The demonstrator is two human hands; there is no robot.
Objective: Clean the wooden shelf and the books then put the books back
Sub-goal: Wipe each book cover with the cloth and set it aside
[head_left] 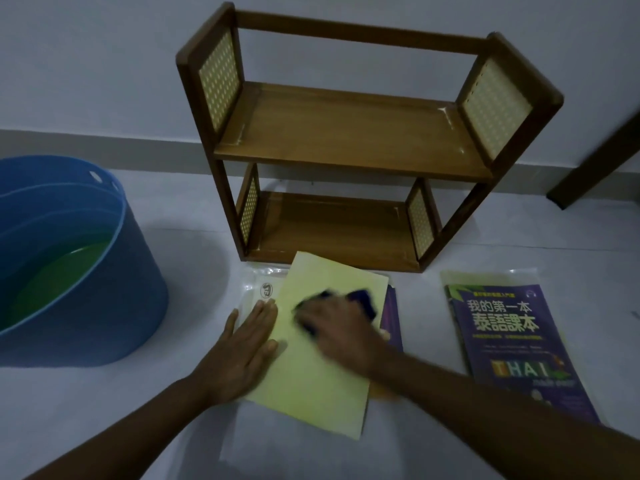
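Left hand [247, 344]: my fingers lie spread flat, pinning the yellow book [322, 368] to the floor.
Right hand [341, 332]: I grip a dark cloth [362, 299], blurred mid-wipe.
Advice: I'd wipe lightly, edge to edge.
Shelf [346, 133]: empty, just behind.

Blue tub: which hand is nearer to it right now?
Left. The left hand lies flat on the yellow book's left edge, on the blue tub's side; the right hand wipes farther right, holding a dark cloth.
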